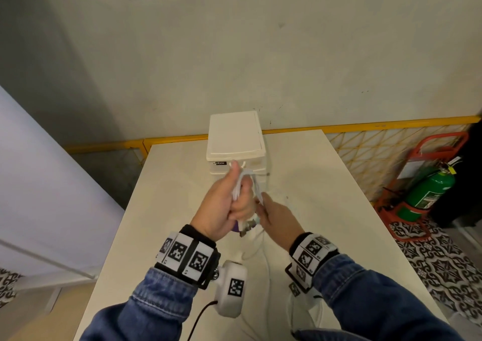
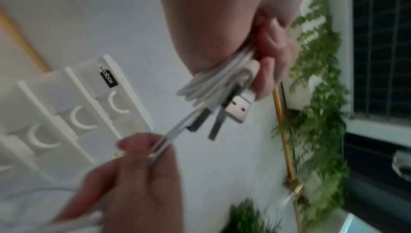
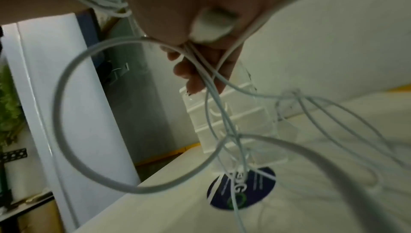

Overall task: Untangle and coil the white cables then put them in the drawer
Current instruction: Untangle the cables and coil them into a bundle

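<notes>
My left hand (image 1: 230,199) grips a bundle of coiled white cables (image 1: 241,184) above the table; the left wrist view shows the coil (image 2: 213,82) with a USB plug (image 2: 239,112) and other metal plugs sticking out past the fingers. My right hand (image 1: 273,216) pinches white cable strands (image 2: 169,140) running out of that bundle. In the right wrist view loose loops of white cable (image 3: 66,113) hang from the right hand (image 3: 200,17) down to the table. A white drawer unit (image 1: 236,142) with several shut drawers (image 2: 73,113) stands just behind the hands.
The white table (image 1: 326,197) has a round dark blue sticker (image 3: 242,189) beneath the hanging cables. A yellow rail (image 1: 365,124) runs behind the table. A green extinguisher (image 1: 427,192) in a red stand sits on the floor at right, a white panel (image 1: 39,184) at left.
</notes>
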A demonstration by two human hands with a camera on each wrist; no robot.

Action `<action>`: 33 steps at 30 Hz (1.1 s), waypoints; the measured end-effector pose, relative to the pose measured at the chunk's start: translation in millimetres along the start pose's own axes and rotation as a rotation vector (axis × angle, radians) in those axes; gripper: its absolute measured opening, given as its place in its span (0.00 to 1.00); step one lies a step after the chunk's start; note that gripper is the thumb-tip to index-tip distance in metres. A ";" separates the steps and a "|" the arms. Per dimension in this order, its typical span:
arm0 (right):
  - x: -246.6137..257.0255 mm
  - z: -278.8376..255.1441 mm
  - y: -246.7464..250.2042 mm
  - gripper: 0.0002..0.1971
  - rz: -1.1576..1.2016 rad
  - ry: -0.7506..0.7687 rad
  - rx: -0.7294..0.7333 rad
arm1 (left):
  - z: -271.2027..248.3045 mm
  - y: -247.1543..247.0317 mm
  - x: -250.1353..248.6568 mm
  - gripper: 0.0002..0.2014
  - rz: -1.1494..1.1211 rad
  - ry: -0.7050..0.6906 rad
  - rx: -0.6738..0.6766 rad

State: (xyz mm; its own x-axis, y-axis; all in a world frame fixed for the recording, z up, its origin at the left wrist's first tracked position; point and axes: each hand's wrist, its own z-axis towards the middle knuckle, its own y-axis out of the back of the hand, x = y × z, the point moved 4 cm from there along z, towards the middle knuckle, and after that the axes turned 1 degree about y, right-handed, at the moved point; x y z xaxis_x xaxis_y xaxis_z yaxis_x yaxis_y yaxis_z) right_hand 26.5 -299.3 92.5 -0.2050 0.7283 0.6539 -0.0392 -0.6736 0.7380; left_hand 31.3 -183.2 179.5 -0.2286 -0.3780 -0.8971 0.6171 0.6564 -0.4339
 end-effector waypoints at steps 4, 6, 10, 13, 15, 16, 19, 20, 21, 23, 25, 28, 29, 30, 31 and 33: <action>2.4 -7.9 -15.2 0.15 0.019 0.012 0.125 | 2.5 12.8 -20.7 0.28 -0.242 -0.193 -0.124; 3.4 -7.3 -15.7 0.20 0.011 0.044 0.124 | 4.4 19.1 -26.6 0.28 -0.295 -0.240 -0.170; 2.1 -8.7 -14.4 0.23 0.013 0.088 0.121 | 7.2 31.3 -27.4 0.26 -0.338 -0.303 -0.261; 5.1 -11.9 -14.5 0.23 0.039 0.156 0.107 | 8.7 36.0 -26.8 0.23 -0.344 -0.370 -0.390; 6.5 -12.7 -15.1 0.25 0.015 0.180 0.090 | 7.9 38.9 -27.9 0.20 -0.359 -0.427 -0.486; 8.1 -12.6 -15.0 0.25 0.006 0.198 0.072 | 6.6 40.3 -28.8 0.19 -0.354 -0.455 -0.536; 18.0 -11.3 -10.7 0.24 0.020 0.272 0.002 | 0.7 42.1 -32.2 0.15 -0.246 -0.535 -0.677; 22.9 -11.0 -9.3 0.24 0.028 0.310 -0.030 | -0.5 41.0 -33.3 0.14 -0.185 -0.563 -0.703; 28.3 -11.0 -7.6 0.23 0.032 0.344 -0.062 | -0.9 39.3 -33.8 0.12 -0.097 -0.587 -0.717; 35.7 -9.9 -3.0 0.24 0.034 0.390 -0.144 | -0.2 36.1 -32.3 0.12 0.187 -0.598 -0.717; 39.3 -8.6 3.3 0.22 0.041 0.423 -0.215 | 2.5 35.2 -25.6 0.13 0.571 -0.523 -0.669; 40.7 -7.1 15.4 0.15 0.088 0.442 -0.260 | 10.0 41.1 -4.9 0.23 1.093 -0.157 -0.477; 39.5 -5.4 19.4 0.12 0.119 0.413 -0.259 | 10.7 44.0 1.8 0.25 1.149 -0.026 -0.409; 36.9 -3.6 22.3 0.10 0.158 0.365 -0.249 | 9.7 45.7 7.6 0.26 1.147 0.076 -0.349; 33.7 -1.8 25.0 0.08 0.193 0.313 -0.236 | 8.3 46.2 12.9 0.26 1.112 0.148 -0.287; 26.1 1.5 28.8 0.11 0.223 0.256 -0.220 | 4.7 41.6 20.7 0.25 1.005 0.250 -0.174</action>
State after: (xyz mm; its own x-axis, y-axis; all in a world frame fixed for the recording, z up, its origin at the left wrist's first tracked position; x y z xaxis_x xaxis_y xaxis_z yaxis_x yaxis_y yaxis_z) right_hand 21.5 -299.5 131.1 -0.4683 0.5254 0.7104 -0.1686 -0.8424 0.5118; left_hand 55.7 -166.8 143.3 0.1683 0.5256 -0.8340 0.4969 0.6855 0.5322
